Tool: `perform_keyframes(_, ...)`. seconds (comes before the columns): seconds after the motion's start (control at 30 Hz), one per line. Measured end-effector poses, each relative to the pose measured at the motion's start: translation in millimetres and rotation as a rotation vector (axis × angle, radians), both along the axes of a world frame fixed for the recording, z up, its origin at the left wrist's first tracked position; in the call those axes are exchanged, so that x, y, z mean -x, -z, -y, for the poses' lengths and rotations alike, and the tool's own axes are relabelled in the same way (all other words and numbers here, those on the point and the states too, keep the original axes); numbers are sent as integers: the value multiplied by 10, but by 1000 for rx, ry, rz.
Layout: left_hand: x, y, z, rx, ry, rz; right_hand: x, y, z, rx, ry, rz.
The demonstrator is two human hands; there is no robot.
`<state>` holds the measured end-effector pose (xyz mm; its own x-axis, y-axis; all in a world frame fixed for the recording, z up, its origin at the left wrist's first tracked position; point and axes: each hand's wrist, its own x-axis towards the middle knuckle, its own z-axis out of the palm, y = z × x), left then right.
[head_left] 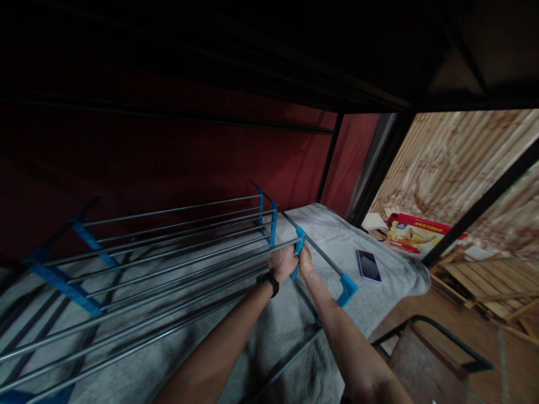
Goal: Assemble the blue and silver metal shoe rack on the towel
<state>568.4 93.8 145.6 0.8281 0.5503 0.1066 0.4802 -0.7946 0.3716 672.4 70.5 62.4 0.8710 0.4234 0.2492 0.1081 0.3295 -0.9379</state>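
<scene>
Nearest the camera, both forearms reach forward over a grey blanket (pixel 295 331) toward a metal drying rack (pixel 168 252) lying across it. The left hand (pixel 283 262), with a black wristband (pixel 269 282) at the wrist, is curled tight around a rail end beside a blue plastic connector (pixel 300 242). The right hand (pixel 305 262) sits just right of that connector, fingers wrapped on it or the bar behind; which one cannot be told. The two hands are touching or nearly so. A second blue connector (pixel 347 287) lies right of the rack's side bar, near the right forearm. Beyond it, a dark phone (pixel 369 265) rests flat on the blanket. Right of the phone, a red box (pixel 415 233) sits partly behind a black post. The rack's left end is cut off; everything above it is too dark to read
</scene>
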Motion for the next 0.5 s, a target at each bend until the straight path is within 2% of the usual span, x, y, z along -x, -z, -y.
perform_keyframes(0.1, 187, -12, 102, -61, 46, 50, 17, 77, 65, 10, 80, 0)
perform_keyframes(0.17, 433, 87, 183, -147, 148, 109, 90, 195, 180, 24, 145, -5)
perform_keyframes(0.27, 912, 444, 235, -291, 359, 151, 256, 449, 434, 77, 236, -9)
perform_keyframes(0.3, 1069, 593, 218, -302, 370, 130, 311, 541, 521, 104, 256, -6)
perform_keyframes(0.37, 1329, 871, 129, -265, 272, 69, 399, 717, 667, 166, 268, 4)
perform_keyframes(0.4, 1421, 978, 64, -234, 168, 43, 430, 796, 717, 198, 259, 11)
perform_keyframes(0.5, 1525, 1129, -137, -114, -69, -39, 480, 972, 769, 278, 184, 42)
